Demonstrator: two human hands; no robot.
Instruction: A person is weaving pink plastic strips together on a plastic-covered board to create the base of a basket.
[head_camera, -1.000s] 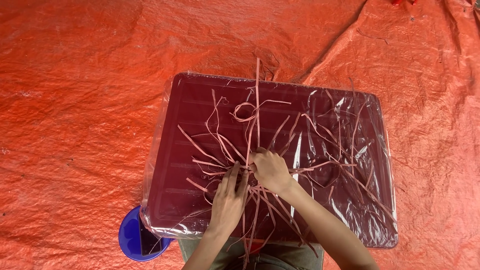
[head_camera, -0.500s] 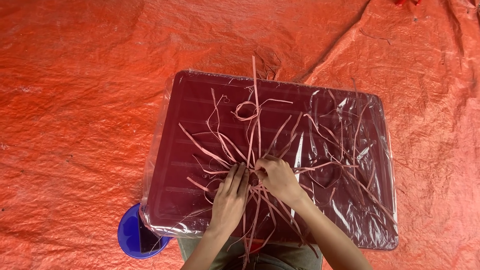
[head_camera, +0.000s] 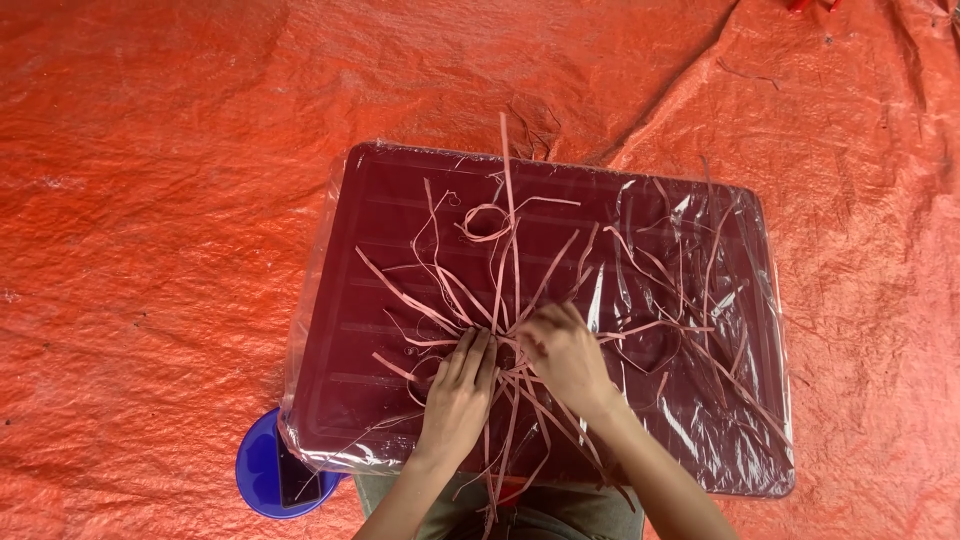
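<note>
A dark maroon tray-like board (head_camera: 370, 300) wrapped in clear plastic lies on an orange tarp. Many thin pinkish strips (head_camera: 505, 230) spread over it and cross near its front middle. My left hand (head_camera: 458, 395) lies flat on the strips, fingers together and pointing away from me. My right hand (head_camera: 562, 355) sits just to its right, fingers curled over the spot where the strips cross, pinching some of them. Several strip ends hang over the board's near edge toward my lap.
The crinkled orange tarp (head_camera: 150, 250) covers the ground all around. A blue round lid or bowl (head_camera: 262, 470) with a dark flat object on it sits by the board's front left corner. Loose plastic wrap (head_camera: 720, 420) wrinkles over the board's right side.
My right hand has shifted slightly right and forward over the crossing strips. My left hand stays pressed on the strips in nearly the same place.
</note>
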